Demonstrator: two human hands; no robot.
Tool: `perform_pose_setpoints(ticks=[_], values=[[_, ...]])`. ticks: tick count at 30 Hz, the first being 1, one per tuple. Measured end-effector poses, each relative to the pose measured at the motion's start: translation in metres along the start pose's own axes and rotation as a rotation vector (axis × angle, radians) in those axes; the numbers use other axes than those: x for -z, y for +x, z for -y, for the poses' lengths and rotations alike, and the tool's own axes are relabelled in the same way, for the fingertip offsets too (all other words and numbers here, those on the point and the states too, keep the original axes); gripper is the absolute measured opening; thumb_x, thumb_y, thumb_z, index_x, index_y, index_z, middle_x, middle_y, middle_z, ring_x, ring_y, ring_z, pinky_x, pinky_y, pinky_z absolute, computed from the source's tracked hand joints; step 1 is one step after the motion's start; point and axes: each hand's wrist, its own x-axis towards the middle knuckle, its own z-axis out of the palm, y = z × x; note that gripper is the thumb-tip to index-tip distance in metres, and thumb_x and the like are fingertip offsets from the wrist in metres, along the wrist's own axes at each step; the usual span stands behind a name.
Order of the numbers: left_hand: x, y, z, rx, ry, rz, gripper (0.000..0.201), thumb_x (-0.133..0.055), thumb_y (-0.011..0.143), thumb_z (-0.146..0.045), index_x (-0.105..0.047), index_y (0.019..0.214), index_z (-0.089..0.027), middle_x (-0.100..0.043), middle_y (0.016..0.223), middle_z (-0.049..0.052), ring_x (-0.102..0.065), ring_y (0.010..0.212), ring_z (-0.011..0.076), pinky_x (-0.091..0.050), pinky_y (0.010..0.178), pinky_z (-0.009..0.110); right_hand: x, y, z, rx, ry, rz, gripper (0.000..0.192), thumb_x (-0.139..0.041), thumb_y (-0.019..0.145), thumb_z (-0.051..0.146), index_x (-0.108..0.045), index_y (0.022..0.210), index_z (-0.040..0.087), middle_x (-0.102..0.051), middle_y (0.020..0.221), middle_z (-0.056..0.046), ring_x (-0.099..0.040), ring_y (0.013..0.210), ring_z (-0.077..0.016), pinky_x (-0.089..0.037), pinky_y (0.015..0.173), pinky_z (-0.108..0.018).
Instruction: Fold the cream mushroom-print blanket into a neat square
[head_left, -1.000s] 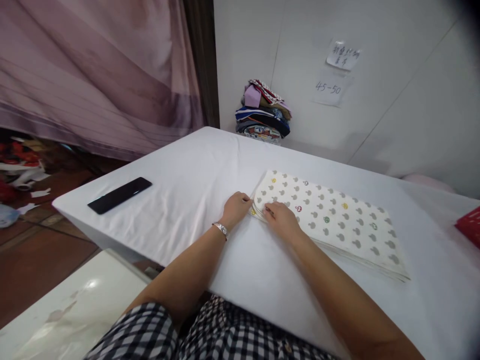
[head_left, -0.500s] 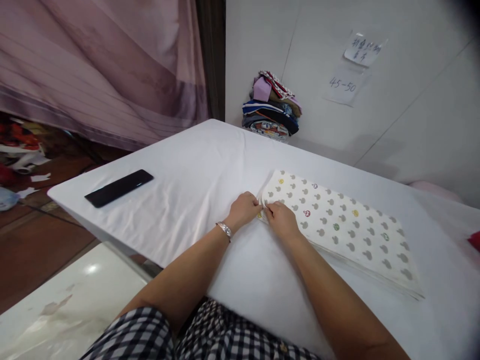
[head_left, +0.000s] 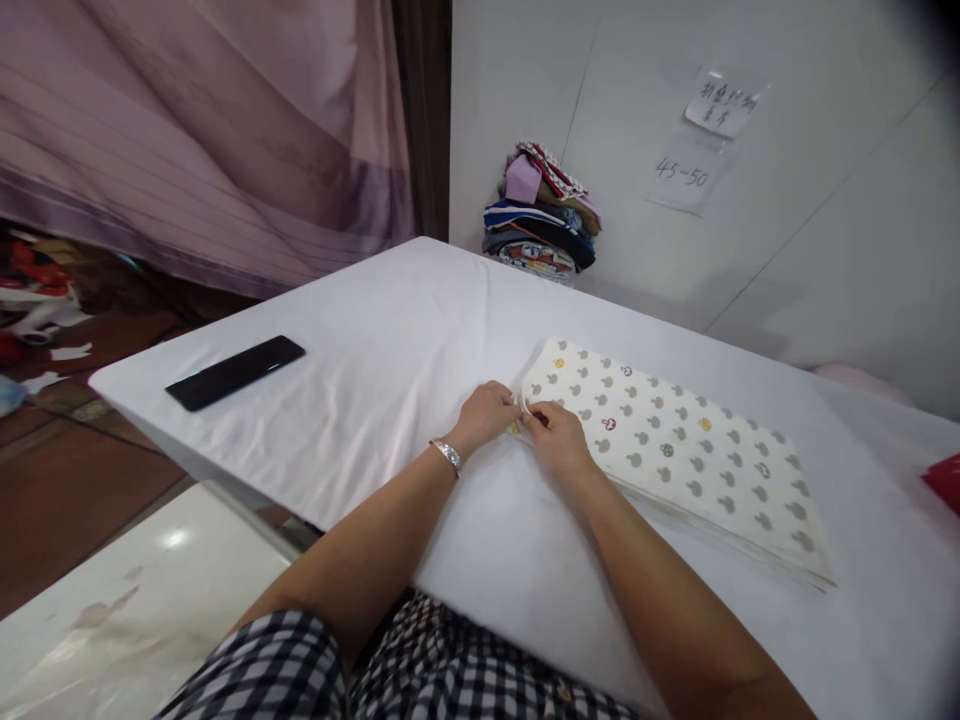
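A folded white cloth (head_left: pixel 675 440) with grey, yellow, red and green prints lies flat on the table, stretching to the right. At its near left corner, my left hand (head_left: pixel 487 412) pinches the edge of the layers, a silver bracelet on that wrist. Right beside it, my right hand (head_left: pixel 559 440) grips the same corner between thumb and fingers, turning up a little of the top layer. The fingertips of both hands almost meet, and the fabric between them is partly hidden.
A white-covered table (head_left: pixel 360 330) fills the middle. On its left lies a black phone (head_left: pixel 235 372). A pile of folded clothes (head_left: pixel 538 215) stands by the wall at the back. A glossy white surface (head_left: pixel 135 600) is at lower left, and a red object (head_left: pixel 943 482) at the right edge.
Both hands stay at the cloth's corner with only slight finger movement. The cloth's far right end has shifted slightly left and up in view, as has the whole scene a little.
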Motion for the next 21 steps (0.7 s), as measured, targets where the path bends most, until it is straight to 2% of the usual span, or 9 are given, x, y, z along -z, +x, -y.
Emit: perform_pose_setpoints(ticks=[7, 12, 21], values=[[-0.0016, 0.0037, 0.0037, 0.012, -0.102, 0.019, 0.017, -0.055, 0.067, -0.029, -0.053, 0.056, -0.016, -0.064, 0.094, 0.001, -0.055, 0.073, 0.0122, -0.041, 0.062, 0.023, 0.0007, 0.0011, -0.0054, -0.095, 0.215, -0.023, 0.02, -0.05, 0.079, 0.035, -0.067, 0.078, 0.023, -0.066, 0.071, 0.001, -0.057, 0.069, -0.016, -0.042, 0.066, -0.027], [-0.0027, 0.0039, 0.0035, -0.031, -0.116, 0.036, 0.02, -0.052, 0.068, -0.028, -0.051, 0.052, -0.016, -0.063, 0.103, 0.002, -0.058, 0.077, 0.0133, -0.043, 0.069, 0.024, -0.0006, 0.0025, -0.0089, -0.067, 0.213, -0.004, 0.022, -0.048, 0.078, 0.035, -0.066, 0.075, 0.023, -0.064, 0.069, 0.001, -0.055, 0.067, -0.0161, -0.042, 0.065, -0.027], [0.0013, 0.0025, -0.0021, -0.057, -0.1, 0.109, 0.029, -0.046, 0.076, -0.033, -0.057, 0.055, -0.017, -0.058, 0.123, 0.003, -0.058, 0.101, 0.0184, -0.043, 0.085, 0.023, -0.0033, 0.0015, -0.0091, -0.041, 0.149, -0.014, 0.021, -0.048, 0.08, 0.033, -0.066, 0.082, 0.023, -0.068, 0.081, -0.001, -0.058, 0.076, -0.0168, -0.041, 0.071, -0.028]])
